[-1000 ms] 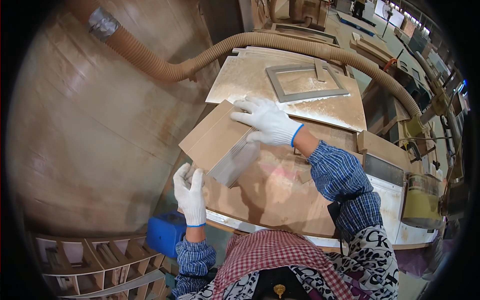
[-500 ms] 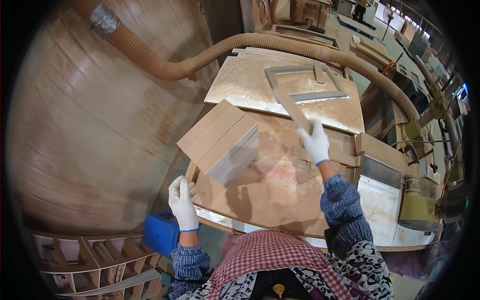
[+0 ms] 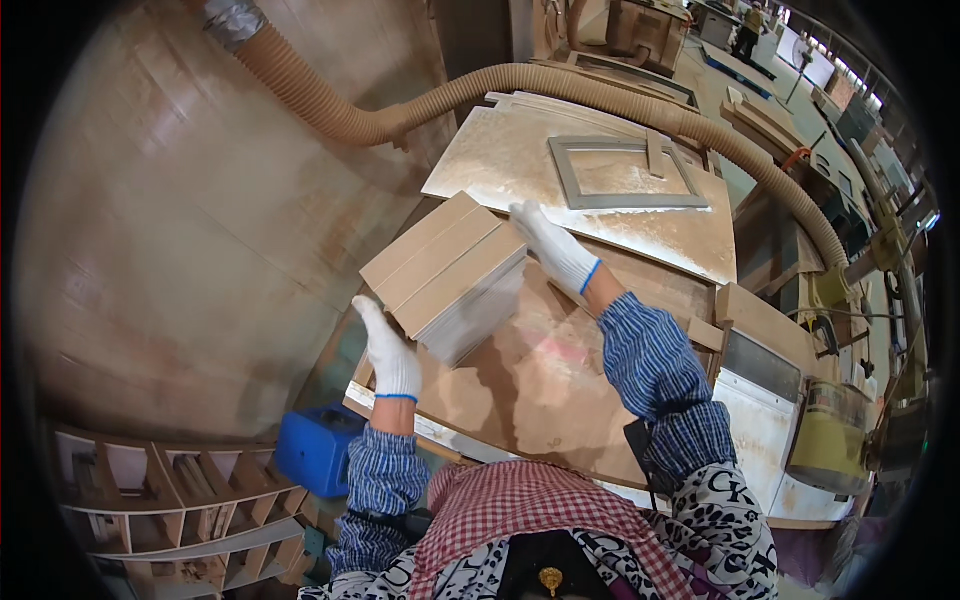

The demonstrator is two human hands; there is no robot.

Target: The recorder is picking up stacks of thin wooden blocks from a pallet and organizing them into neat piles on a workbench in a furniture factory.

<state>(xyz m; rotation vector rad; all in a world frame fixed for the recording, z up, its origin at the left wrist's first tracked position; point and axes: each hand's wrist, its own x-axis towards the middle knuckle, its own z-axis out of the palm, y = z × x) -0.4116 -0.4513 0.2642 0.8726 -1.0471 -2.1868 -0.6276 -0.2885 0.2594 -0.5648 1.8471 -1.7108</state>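
Both hands wear white knit gloves with blue cuffs, sleeves in blue check. Between them sits a stack of flat wooden boards (image 3: 447, 272), tan on top, pale grey along the cut edges, held tilted above the brown desk (image 3: 560, 390) — near the middle of the view, a little toward 11 o'clock.

Left hand (image 3: 388, 352): at the stack's 7 o'clock corner, fingers pointing up along the lower edge. Grip reads as pressing the side of the boards; whether the fingers curl under is hidden.

Right hand (image 3: 553, 248): at the stack's 2 o'clock corner, fingers spread flat against the far edge and top. Grip is a flat clamp against the boards, not a closed fist. The two hands squeeze the stack from opposite corners.

Around it:
- A pale, dust-covered panel (image 3: 520, 165) lies on the desk at 12 to 1 o'clock of the stack, with a grey rectangular frame (image 3: 625, 172) resting on it.
- A ribbed tan dust hose (image 3: 420, 110) arcs from 11 o'clock across the top and down toward 3 o'clock.
- A blue box (image 3: 315, 450) sits on the floor at 7 o'clock, just beside the desk edge.
- Wooden shelving with compartments (image 3: 165, 500) — at 8 o'clock, low in the view.
- A large curved brown surface fills the 9 o'clock side.
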